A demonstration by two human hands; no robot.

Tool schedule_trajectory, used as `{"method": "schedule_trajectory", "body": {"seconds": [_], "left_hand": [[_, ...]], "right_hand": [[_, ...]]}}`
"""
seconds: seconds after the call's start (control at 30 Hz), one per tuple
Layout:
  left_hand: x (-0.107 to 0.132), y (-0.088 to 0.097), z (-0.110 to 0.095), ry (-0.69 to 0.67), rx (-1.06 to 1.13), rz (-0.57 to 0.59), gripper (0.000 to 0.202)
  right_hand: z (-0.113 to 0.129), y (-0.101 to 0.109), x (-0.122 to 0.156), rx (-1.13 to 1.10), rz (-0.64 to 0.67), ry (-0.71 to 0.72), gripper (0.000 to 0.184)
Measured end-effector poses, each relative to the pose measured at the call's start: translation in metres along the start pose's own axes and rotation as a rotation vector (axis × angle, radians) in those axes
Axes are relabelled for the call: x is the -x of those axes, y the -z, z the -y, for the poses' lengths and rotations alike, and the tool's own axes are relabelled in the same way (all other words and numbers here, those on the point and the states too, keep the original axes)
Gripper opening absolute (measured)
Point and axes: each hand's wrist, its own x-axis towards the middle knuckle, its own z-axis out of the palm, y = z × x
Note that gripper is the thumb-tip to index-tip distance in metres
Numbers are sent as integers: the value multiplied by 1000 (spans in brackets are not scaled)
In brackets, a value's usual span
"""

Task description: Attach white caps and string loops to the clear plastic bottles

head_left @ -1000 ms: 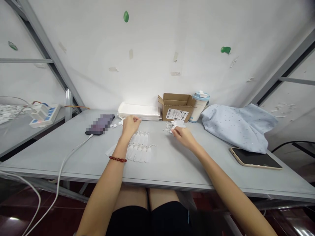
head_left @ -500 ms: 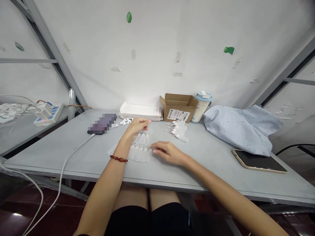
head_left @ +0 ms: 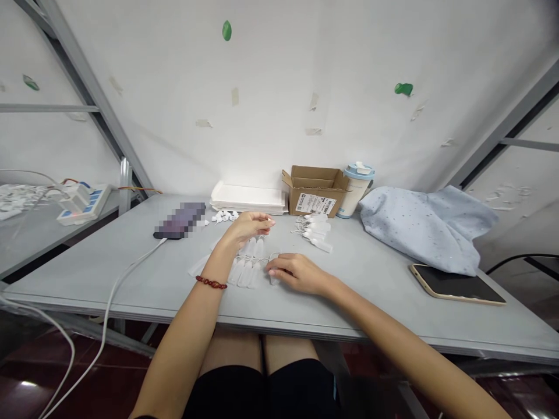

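Note:
Two rows of small translucent white pieces (head_left: pixel 247 265) lie on the grey table (head_left: pixel 371 279) in front of me. My left hand (head_left: pixel 248 227) hovers just behind the rows, its fingers curled in a pinch with a small white bit at the fingertips. My right hand (head_left: pixel 293 272) rests on the table at the right end of the near row, fingers closed on one white piece with a thin wire loop. A small heap of the same white pieces (head_left: pixel 315 228) lies further back on the right. Tiny white bits (head_left: pixel 225 216) lie near the tray.
At the back stand a stack of white foam trays (head_left: pixel 248 199), an open cardboard box (head_left: pixel 315 190) and a lidded cup (head_left: pixel 356 189). A phone on a cable (head_left: pixel 179 220) lies left, a blue cloth bundle (head_left: pixel 425 227) and a second phone (head_left: pixel 456 285) right. A power strip (head_left: pixel 81 201) sits far left.
My right hand left the heap at the back right and came down to the right end of the near row, closing on a piece. My left hand shifted slightly right.

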Motion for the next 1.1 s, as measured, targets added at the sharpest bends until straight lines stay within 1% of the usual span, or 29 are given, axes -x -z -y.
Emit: {"method": "schedule_trajectory", "body": {"seconds": [0.13, 0.23, 0.37, 0.5, 0.63, 0.7, 0.77, 0.87, 0.97, 1.1], "left_hand": [[-1, 1, 2, 9, -23, 25, 33], [-2, 1, 4, 12, -18, 34, 31], [-1, -1, 3, 43, -35, 31, 29], [2, -5, 1, 65, -75, 40, 28], [1, -6, 2, 23, -108, 3, 26], [0, -5, 4, -2, -134, -17, 25], [0, -5, 4, -2, -171, -12, 23], [0, -4, 5, 20, -210, 47, 21], [0, -5, 6, 32, -190, 113, 24], [-1, -6, 7, 19, -140, 150, 28]], "right_hand": [[-9, 4, 2, 92, -50, -107, 29], [-15, 8, 3, 134, -61, -184, 30], [-18, 10, 4, 141, -50, -201, 30], [-19, 10, 4, 157, -113, -213, 24], [-21, 12, 4, 168, -177, -242, 22], [-22, 12, 4, 159, -212, -245, 22], [-23, 12, 4, 151, -238, -236, 22], [-26, 9, 4, 145, -250, -210, 22], [-30, 7, 4, 127, -255, -153, 22], [-32, 7, 4, 101, -253, -115, 25]]}}
